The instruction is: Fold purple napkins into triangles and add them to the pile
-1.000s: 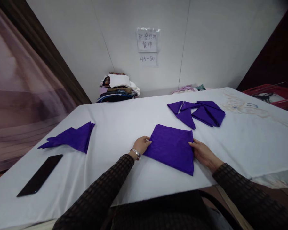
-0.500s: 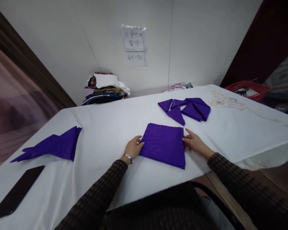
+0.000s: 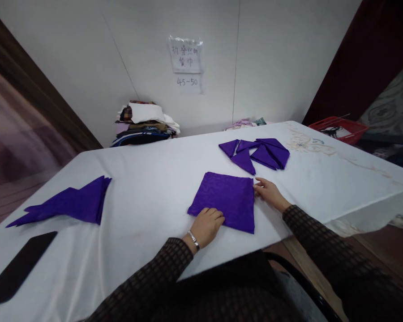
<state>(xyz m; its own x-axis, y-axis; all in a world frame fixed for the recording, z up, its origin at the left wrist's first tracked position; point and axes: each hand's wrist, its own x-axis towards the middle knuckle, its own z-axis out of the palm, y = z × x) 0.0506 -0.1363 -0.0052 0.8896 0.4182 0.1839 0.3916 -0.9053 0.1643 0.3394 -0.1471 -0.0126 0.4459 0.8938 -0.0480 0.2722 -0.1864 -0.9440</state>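
A purple cloth (image 3: pixel 226 197), folded into a near-square, lies flat on the white-covered table in front of me. My left hand (image 3: pixel 208 223), with a silver bracelet at the wrist, rests on its near edge, the fingers bent over that edge. At the cloth's right edge, near the far corner, is my right hand (image 3: pixel 267 191), its fingertips meeting the edge and its index finger stretched out; the thumb is partly hidden.
Folded purple triangles (image 3: pixel 243 160) lie beyond the cloth. Another purple folded cloth (image 3: pixel 77 203) and a dark flat object (image 3: pixel 18 270) are at the left. A fabric pile (image 3: pixel 146 123) stands by the wall; a red basket (image 3: pixel 354 129) is at the far right.
My left hand has gone from the cloth's left edge to its near edge, moving right and toward me. My right hand stays at the right edge. The view has shifted slightly.
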